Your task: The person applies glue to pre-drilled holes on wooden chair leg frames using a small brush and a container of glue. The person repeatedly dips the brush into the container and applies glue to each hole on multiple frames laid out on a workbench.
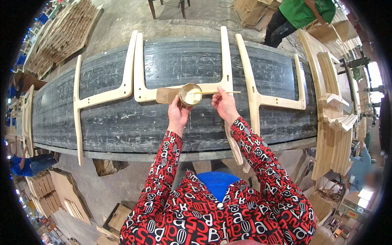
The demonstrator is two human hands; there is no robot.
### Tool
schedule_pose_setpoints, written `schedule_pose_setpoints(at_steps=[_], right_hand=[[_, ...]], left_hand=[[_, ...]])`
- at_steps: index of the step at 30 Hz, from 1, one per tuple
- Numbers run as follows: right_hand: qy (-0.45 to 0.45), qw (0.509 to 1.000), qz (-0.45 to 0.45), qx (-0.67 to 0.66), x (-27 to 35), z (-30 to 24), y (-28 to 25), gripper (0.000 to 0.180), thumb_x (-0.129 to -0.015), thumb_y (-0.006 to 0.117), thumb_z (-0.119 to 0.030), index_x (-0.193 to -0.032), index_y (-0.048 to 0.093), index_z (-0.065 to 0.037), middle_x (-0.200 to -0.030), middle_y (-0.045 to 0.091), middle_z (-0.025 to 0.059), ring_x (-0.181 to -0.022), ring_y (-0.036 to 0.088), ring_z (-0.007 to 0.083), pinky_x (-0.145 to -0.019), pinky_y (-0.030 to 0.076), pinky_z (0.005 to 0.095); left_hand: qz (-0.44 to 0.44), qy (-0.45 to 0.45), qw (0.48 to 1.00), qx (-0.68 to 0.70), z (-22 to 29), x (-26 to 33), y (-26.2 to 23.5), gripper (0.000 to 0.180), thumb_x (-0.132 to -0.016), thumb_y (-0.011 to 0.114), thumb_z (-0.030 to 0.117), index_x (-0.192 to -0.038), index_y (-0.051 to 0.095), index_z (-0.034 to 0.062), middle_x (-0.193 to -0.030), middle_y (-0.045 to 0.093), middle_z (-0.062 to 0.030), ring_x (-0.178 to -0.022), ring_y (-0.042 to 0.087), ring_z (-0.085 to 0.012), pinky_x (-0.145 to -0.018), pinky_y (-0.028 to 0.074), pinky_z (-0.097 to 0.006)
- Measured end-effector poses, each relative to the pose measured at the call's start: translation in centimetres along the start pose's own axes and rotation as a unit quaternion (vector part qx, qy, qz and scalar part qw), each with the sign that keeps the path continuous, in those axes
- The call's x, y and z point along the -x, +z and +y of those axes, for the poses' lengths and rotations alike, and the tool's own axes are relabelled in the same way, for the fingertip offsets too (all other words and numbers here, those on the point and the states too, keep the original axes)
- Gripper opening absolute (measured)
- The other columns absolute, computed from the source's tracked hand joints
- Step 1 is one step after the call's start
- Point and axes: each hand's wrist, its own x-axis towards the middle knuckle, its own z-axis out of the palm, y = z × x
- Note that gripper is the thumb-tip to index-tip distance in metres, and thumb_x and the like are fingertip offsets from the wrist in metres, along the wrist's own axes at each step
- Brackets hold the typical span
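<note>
My left hand (178, 115) is closed around a round cup (190, 94) of pale cream paste, raised over the table. A flat brown piece (166, 96) juts out to the cup's left; whether it is joined to the cup I cannot tell. In the fingers of my right hand (224, 105) is a thin stick (231, 92), level, its left end in the cup's mouth. Beneath both hands lies a pale wooden chair side frame (139, 65) with small drilled holes. Similar frames rest to its left (105, 98) and right (279, 101).
The long dark worktable (196, 128) has a scuffed, streaked top. Stacked wooden parts (326, 94) stand at its right end, more wood piles (63, 36) at the far left. Beyond the table a person in green (302, 16) stands; another in blue (30, 163) is at the left.
</note>
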Motion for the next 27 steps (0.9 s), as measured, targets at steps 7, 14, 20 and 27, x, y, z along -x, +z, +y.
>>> schedule_pose_setpoints(at_steps=[7,14,20,27], right_hand=[[-0.312,0.868,-0.061,0.381,-2.4,-3.2,1.2,0.019,-0.089,0.061,-0.019,-0.082,0.054,-0.003,-0.068,0.061,0.0054,-0.058,0.057,0.0107,-0.054,0.047,0.0256],[-0.369,0.711,-0.113,0.588,-3.5,-2.3,3.6,0.019,-0.086,0.061,-0.017,-0.079,0.051,-0.002,-0.062,0.054,0.0119,-0.056,0.056,0.0261,-0.053,0.043,0.0350],[-0.388,0.686,-0.133,0.601,-4.7,-1.3,3.6,0.018,-0.085,0.061,-0.016,-0.078,0.050,-0.003,-0.064,0.055,0.0127,-0.058,0.057,0.0286,-0.054,0.044,0.0365],[-0.388,0.688,-0.129,0.599,-5.2,-2.5,4.5,0.020,-0.085,0.060,-0.017,-0.076,0.051,-0.002,-0.064,0.055,0.0138,-0.059,0.057,0.0290,-0.055,0.045,0.0362]], left_hand=[[-0.008,-0.001,0.999,0.033,1.8,-0.6,-4.7,0.043,-0.099,0.034,0.027,-0.131,0.042,-0.0003,-0.134,0.047,-0.0151,-0.125,0.044,-0.0309,-0.105,0.035,-0.051],[0.059,0.022,0.998,0.017,4.5,3.1,-8.6,0.041,-0.099,0.035,0.026,-0.131,0.043,0.0018,-0.133,0.048,-0.0144,-0.123,0.046,-0.0303,-0.104,0.036,-0.051],[0.040,0.028,0.999,0.013,5.0,4.5,-9.7,0.040,-0.099,0.034,0.026,-0.130,0.043,0.0017,-0.133,0.047,-0.0144,-0.123,0.046,-0.0300,-0.103,0.038,-0.051],[0.042,0.040,0.998,0.016,5.3,4.7,-10.6,0.040,-0.099,0.035,0.026,-0.129,0.044,0.0016,-0.132,0.048,-0.0142,-0.122,0.047,-0.0301,-0.103,0.039,-0.051]])
